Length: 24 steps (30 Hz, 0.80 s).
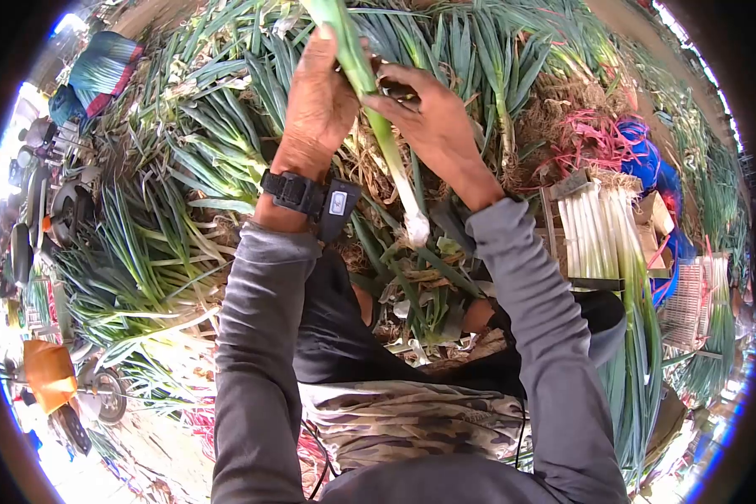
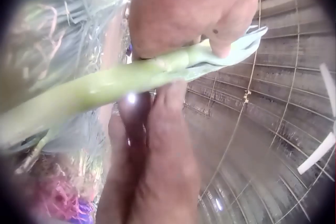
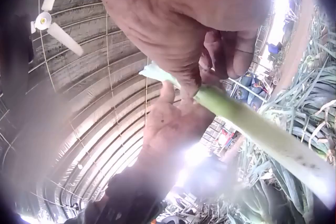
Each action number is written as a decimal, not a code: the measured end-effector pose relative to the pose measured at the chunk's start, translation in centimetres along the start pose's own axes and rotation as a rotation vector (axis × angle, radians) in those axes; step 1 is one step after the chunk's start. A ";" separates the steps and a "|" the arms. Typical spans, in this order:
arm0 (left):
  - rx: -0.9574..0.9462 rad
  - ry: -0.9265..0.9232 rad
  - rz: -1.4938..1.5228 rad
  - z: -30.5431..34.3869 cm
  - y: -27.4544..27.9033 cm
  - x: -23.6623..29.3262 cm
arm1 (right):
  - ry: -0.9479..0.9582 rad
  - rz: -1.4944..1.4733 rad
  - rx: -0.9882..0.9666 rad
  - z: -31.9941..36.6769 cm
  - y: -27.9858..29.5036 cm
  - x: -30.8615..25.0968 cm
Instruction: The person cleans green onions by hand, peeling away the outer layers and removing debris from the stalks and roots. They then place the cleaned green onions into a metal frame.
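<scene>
One green onion stalk (image 1: 383, 139) hangs slanted in the head view, its white root end lowest, between the two hands. The left hand (image 1: 319, 97) grips its green upper part, thumb along the stalk. Just below, the right hand (image 1: 433, 122) pinches the stalk between thumb and fingers. In the left wrist view the stalk (image 2: 105, 85) crosses the frame, with the left hand (image 2: 191, 14) above it and the right hand (image 2: 168, 145) beneath. The right wrist view has the right hand (image 3: 184, 19) pinching the stalk (image 3: 262, 129), the left hand (image 3: 173, 129) behind.
Piles of green onions (image 1: 134, 252) lie left and ahead. At the right, a bundle of trimmed onions (image 1: 601, 227) rests in a wooden holder, near pink ties (image 1: 596, 143) and blue material (image 1: 643, 155). Further right stands a pale crate (image 1: 685, 302). Motorbikes are at the far left.
</scene>
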<state>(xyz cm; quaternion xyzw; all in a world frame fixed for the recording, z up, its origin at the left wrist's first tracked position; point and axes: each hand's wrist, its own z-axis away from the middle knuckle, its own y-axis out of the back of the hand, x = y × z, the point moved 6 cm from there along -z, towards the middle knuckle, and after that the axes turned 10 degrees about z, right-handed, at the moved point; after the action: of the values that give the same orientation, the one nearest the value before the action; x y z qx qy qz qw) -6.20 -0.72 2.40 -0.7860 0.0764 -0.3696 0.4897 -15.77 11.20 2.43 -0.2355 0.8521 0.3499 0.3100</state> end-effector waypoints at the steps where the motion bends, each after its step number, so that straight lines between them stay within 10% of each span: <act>1: 0.011 -0.012 -0.097 0.2 -1.0 -0.3 | 0.061 0.116 0.042 -0.1 0.2 -0.4; 3: -0.057 -0.070 -0.117 0.1 -1.8 -0.2 | 0.180 0.339 0.117 0.0 0.0 -1.6; 13: 0.033 -0.104 -0.073 -1.7 0.9 2.1 | -0.565 -0.541 -0.005 10.5 3.0 2.9; 19: 0.286 -0.204 -0.119 -1.7 3.6 4.1 | -0.553 -0.133 -0.341 16.7 3.4 4.5; 22: 0.251 -0.247 -0.122 -2.0 5.4 5.0 | -0.558 0.020 -0.501 28.9 0.0 14.2; 24: 0.183 -0.246 -0.170 -1.7 5.1 4.8 | -0.792 0.078 -0.629 32.1 -0.9 15.6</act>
<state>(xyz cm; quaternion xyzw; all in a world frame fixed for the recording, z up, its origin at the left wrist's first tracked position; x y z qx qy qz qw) -2.68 -6.84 0.99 -0.7812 -0.0850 -0.3160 0.5317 -14.41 31.51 -26.88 -0.1347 0.5305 0.6633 0.5104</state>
